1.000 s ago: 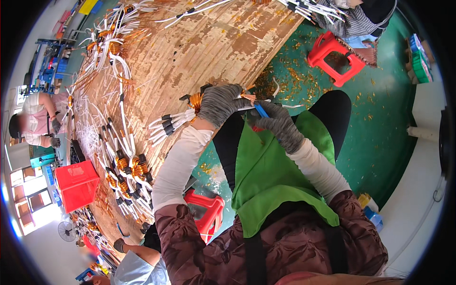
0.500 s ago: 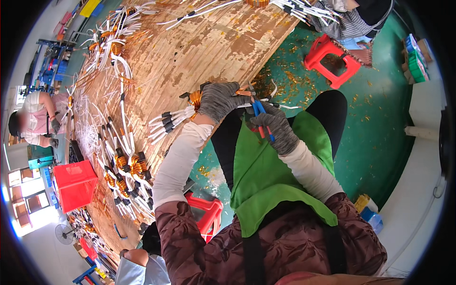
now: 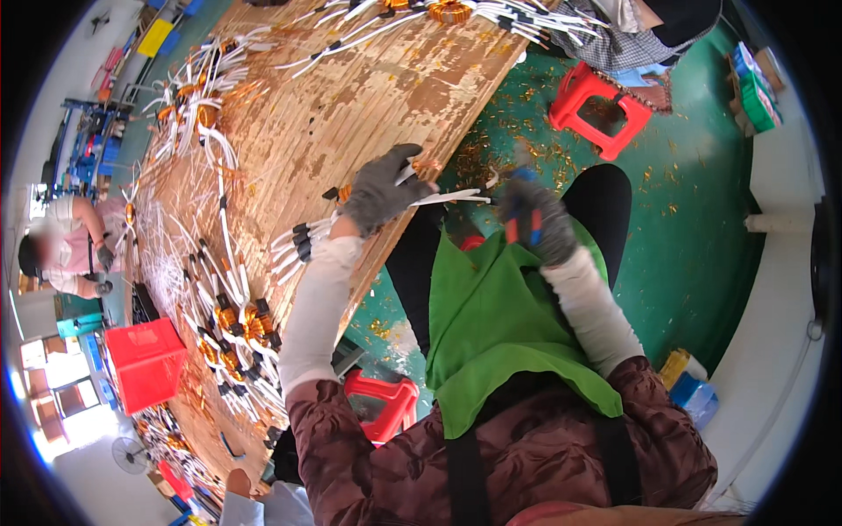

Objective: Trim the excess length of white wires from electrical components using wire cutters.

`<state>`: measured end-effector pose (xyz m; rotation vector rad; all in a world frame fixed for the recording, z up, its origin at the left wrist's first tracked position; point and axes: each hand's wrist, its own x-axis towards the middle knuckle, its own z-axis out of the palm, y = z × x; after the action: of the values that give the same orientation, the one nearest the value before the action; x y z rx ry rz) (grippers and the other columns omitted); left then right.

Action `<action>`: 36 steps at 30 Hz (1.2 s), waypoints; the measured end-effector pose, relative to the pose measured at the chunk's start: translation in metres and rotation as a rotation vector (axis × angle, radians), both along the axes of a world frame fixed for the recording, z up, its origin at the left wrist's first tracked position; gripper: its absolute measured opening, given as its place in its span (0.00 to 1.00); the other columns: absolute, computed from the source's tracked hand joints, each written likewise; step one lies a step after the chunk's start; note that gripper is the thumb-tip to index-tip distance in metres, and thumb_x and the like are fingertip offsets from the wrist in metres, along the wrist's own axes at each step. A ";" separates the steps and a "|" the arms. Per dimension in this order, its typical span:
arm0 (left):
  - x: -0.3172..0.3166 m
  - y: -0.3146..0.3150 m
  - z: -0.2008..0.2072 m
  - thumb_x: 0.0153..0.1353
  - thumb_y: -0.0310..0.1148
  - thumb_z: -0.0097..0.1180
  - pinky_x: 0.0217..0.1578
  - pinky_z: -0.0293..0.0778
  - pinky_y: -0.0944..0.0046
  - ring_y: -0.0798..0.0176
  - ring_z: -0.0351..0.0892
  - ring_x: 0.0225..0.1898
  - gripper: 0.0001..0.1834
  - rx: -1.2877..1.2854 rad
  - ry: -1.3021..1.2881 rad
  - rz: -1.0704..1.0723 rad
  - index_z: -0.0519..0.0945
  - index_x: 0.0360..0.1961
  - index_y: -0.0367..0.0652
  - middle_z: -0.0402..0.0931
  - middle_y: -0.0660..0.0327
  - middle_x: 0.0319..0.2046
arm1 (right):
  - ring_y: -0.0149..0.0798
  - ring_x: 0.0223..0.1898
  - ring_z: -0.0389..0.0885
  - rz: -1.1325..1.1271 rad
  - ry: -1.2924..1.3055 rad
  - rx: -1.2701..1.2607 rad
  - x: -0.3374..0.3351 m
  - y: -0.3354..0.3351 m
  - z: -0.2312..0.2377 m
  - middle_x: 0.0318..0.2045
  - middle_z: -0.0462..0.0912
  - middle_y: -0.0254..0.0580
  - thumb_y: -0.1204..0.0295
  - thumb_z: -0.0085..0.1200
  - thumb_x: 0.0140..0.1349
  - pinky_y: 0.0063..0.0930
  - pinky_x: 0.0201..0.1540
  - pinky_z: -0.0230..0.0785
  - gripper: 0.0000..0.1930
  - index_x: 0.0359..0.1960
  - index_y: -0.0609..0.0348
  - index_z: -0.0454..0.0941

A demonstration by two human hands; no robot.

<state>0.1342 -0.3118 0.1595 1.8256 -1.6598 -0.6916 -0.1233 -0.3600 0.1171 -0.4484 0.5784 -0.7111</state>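
My gloved left hand (image 3: 381,193) is closed around a copper coil (image 3: 344,192) with white-sleeved wires at the table's edge. Much of the coil is hidden under the glove. Two white wire ends (image 3: 460,195) stick out to the right of that hand, and a bundle of white leads with black sleeves (image 3: 303,238) fans out to its left. Off the right side of the wire ends, my gloved right hand (image 3: 545,230) grips blue-and-red-handled pliers (image 3: 536,226). Motion smears the pliers' head. A green apron (image 3: 504,307) covers my lap.
Several wired copper coils (image 3: 254,324) lie on the worn wooden table (image 3: 368,96), and more line its far edge. A red crate (image 3: 145,364) stands at the left. Red stools (image 3: 601,110) and copper scraps are on the green floor. Other people sit around the table.
My right hand and the pliers have moved right, away from the wires they were touching. My left hand has shifted slightly left, with its fingers and thumb more spread.
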 end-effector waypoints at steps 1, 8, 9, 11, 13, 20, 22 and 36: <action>0.012 0.012 -0.002 0.51 0.38 0.63 0.42 0.73 0.61 0.55 0.79 0.42 0.27 0.109 0.185 0.018 0.72 0.50 0.36 0.78 0.49 0.39 | 0.34 0.28 0.72 0.086 -0.160 0.122 0.024 0.015 0.004 0.26 0.71 0.37 0.69 0.51 0.58 0.29 0.34 0.67 0.16 0.45 0.64 0.69; -0.005 0.014 -0.001 0.58 0.23 0.50 0.39 0.73 0.68 0.67 0.77 0.37 0.12 -0.037 0.285 0.062 0.75 0.44 0.36 0.79 0.57 0.33 | 0.38 0.28 0.75 -0.051 -0.298 0.514 0.102 0.031 0.006 0.31 0.77 0.44 0.76 0.51 0.58 0.34 0.36 0.73 0.11 0.42 0.62 0.69; -0.002 0.012 -0.007 0.58 0.22 0.50 0.39 0.73 0.68 0.68 0.77 0.35 0.09 -0.059 0.293 0.065 0.76 0.41 0.36 0.78 0.59 0.31 | 0.38 0.29 0.75 -0.033 -0.344 0.455 0.105 0.028 0.005 0.32 0.77 0.45 0.77 0.50 0.58 0.34 0.35 0.74 0.11 0.42 0.63 0.69; -0.002 0.015 -0.012 0.58 0.23 0.50 0.38 0.73 0.68 0.69 0.76 0.34 0.08 -0.043 0.332 0.085 0.76 0.40 0.36 0.78 0.60 0.30 | 0.37 0.30 0.77 -0.036 -0.356 0.372 0.108 0.026 0.004 0.36 0.78 0.48 0.80 0.49 0.58 0.31 0.33 0.76 0.10 0.42 0.64 0.70; -0.004 0.016 -0.014 0.58 0.23 0.51 0.38 0.72 0.68 0.69 0.76 0.32 0.08 -0.026 0.376 0.107 0.76 0.39 0.36 0.77 0.60 0.29 | 0.37 0.29 0.78 -0.036 -0.219 0.263 0.102 0.024 0.003 0.35 0.79 0.47 0.79 0.49 0.58 0.30 0.32 0.76 0.09 0.41 0.64 0.71; -0.003 0.011 -0.024 0.59 0.25 0.53 0.31 0.70 0.70 0.70 0.73 0.28 0.03 -0.135 0.401 0.025 0.76 0.33 0.37 0.74 0.62 0.25 | 0.36 0.26 0.80 -0.108 0.349 -0.483 0.101 0.016 0.015 0.27 0.80 0.40 0.76 0.52 0.56 0.26 0.29 0.72 0.06 0.35 0.64 0.75; -0.003 0.010 -0.025 0.60 0.26 0.53 0.30 0.70 0.71 0.71 0.72 0.26 0.03 -0.185 0.353 0.005 0.75 0.33 0.37 0.73 0.64 0.24 | 0.35 0.27 0.80 -0.109 0.498 -0.706 0.096 0.012 0.024 0.27 0.80 0.40 0.76 0.53 0.56 0.26 0.29 0.71 0.07 0.35 0.64 0.75; -0.007 0.011 -0.020 0.55 0.28 0.57 0.31 0.72 0.62 0.56 0.78 0.30 0.05 -0.386 0.122 -0.023 0.78 0.32 0.39 0.77 0.55 0.27 | 0.26 0.25 0.74 -0.139 0.551 -0.913 0.095 0.005 -0.014 0.24 0.75 0.31 0.73 0.58 0.54 0.19 0.28 0.68 0.10 0.38 0.59 0.75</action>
<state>0.1269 -0.3007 0.1391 1.4659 -1.6057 -0.4435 -0.0281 -0.3553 0.1031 -1.4959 0.7847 -0.9752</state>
